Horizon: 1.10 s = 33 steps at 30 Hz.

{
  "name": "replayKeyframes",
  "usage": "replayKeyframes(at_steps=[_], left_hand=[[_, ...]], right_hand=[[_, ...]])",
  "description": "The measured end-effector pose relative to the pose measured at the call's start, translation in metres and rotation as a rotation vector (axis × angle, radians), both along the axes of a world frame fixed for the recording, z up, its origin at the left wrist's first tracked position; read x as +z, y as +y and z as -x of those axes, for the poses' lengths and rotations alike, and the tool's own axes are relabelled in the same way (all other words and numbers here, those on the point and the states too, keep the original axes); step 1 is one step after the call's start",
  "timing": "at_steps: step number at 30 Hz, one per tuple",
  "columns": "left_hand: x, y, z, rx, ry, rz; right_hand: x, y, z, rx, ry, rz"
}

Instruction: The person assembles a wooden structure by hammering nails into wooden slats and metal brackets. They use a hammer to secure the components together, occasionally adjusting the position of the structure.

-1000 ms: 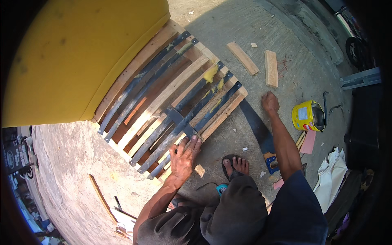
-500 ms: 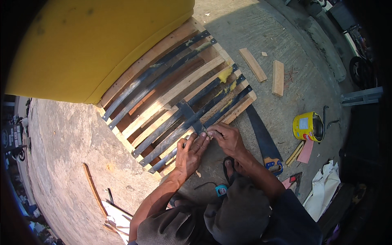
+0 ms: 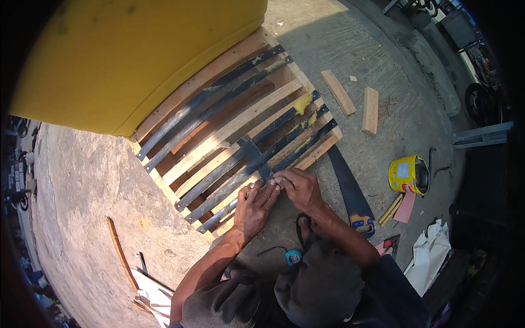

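Note:
A slatted wooden frame [image 3: 219, 143] joins a large yellow upholstered piece [image 3: 142, 60]. Dark elastic straps run lengthwise over its slats, and a short black strap [image 3: 251, 148] crosses them toward the near edge. At that strap's near end, both hands meet, fingertips almost touching. My left hand [image 3: 255, 206] is closed there, its fingers bent over the frame edge; a small grey bit shows by its thumb, too small to name. My right hand [image 3: 302, 190] pinches the strap end from the other side. The fingers hide the very tip of the strap.
A handsaw [image 3: 350, 186] lies right of the frame. Beyond are wood offcuts [image 3: 370, 111] and a yellow can [image 3: 403, 174], with sticks beside it. A blue tape measure [image 3: 293, 257] lies near my foot. White cloth [image 3: 429, 251] lies far right; a thin wood strip [image 3: 121, 253] lies left.
The view has shifted slightly. Both hands stay at the strap's near end, with only a slight shift of the right fingers; nothing has been let go.

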<state>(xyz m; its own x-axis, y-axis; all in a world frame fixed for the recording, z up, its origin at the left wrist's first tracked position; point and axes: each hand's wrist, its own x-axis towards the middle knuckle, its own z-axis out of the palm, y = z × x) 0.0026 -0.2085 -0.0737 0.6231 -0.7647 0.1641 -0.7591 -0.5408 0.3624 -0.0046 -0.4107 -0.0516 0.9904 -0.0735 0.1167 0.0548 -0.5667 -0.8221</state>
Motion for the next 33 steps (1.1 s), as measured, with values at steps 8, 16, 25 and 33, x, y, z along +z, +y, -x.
replayKeyframes(at_steps=[8, 16, 25, 33], left_hand=[[-0.001, 0.001, 0.0, 0.003, 0.012, -0.017], [-0.001, -0.002, -0.001, 0.014, 0.005, 0.02], [-0.003, -0.003, 0.002, 0.038, -0.034, 0.025], [-0.004, -0.006, -0.003, 0.037, -0.064, 0.057]], right_hand=[[0.008, -0.005, -0.004, 0.132, -0.028, 0.065], [0.013, -0.008, -0.008, 0.2, -0.083, 0.104], [0.015, -0.01, -0.01, 0.216, -0.028, 0.096], [-0.006, -0.015, 0.039, -0.127, 0.013, -0.094]])
